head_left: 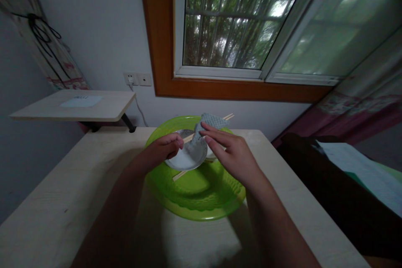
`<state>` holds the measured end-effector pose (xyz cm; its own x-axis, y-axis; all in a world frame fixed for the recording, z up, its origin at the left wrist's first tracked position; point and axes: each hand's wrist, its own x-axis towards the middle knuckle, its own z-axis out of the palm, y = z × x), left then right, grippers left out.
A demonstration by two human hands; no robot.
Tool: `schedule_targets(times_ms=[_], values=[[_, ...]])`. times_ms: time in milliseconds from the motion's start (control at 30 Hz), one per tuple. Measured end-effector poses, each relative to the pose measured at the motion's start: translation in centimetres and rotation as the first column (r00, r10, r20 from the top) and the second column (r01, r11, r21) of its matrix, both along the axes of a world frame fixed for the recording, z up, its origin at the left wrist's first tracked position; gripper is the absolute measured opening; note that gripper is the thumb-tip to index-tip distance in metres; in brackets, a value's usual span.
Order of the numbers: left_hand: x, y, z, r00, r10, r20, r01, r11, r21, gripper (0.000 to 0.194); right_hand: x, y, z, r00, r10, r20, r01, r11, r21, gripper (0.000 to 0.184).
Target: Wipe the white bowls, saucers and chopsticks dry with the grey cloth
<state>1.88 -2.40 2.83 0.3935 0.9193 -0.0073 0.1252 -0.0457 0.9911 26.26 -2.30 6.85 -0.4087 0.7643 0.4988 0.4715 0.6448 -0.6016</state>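
A bright green plastic basin [194,201] stands on a pale wooden table [63,201]. Over it, my left hand [163,148] is closed round a pair of wooden chopsticks [228,116], which slant from the lower left to the upper right. My right hand [230,153] pinches a grey cloth [211,122] around the chopsticks near their upper part. A white plate [188,159] lies tilted inside the basin, under both hands.
A small raised side table [103,109] with a white sheet [81,101] stands at the left, near wall sockets [137,78]. Behind the table is a wood-framed window [226,88]. A dark chair or bag with papers [361,167] sits at the right.
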Motion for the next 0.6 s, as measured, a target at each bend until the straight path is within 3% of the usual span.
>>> schedule_targets(times_ms=[100, 267, 333, 500, 600], values=[[0.1, 0.0, -0.1, 1.000, 0.004, 0.007, -0.004, 1.000, 0.015, 0.030, -0.2, -0.1, -0.1, 1.000, -0.017, -0.002, 0.017, 1.000, 0.006, 0.030], [0.3, 0.4, -0.8, 0.999, -0.013, 0.048, 0.012, 0.999, 0.030, 0.036, -1.9, -1.1, -0.7, 0.979, 0.180, 0.095, -0.178, 0.983, -0.036, 0.038], [0.2, 0.4, -0.7, 0.998, -0.009, 0.056, 0.007, 0.999, 0.031, 0.035, -1.9, -1.1, -0.7, 0.976, 0.204, 0.082, -0.201, 0.979, -0.040, 0.039], [0.1, 0.1, 0.0, 1.000, -0.008, 0.019, 0.008, 1.000, 0.018, 0.033, -0.3, -0.1, -0.2, 0.999, 0.051, 0.001, -0.051, 0.999, -0.017, 0.032], [0.2, 0.0, 0.1, 1.000, 0.006, 0.001, -0.006, 1.000, 0.016, 0.032, -0.1, 0.0, -0.1, 1.000, 0.023, 0.011, -0.023, 1.000, 0.000, 0.033]])
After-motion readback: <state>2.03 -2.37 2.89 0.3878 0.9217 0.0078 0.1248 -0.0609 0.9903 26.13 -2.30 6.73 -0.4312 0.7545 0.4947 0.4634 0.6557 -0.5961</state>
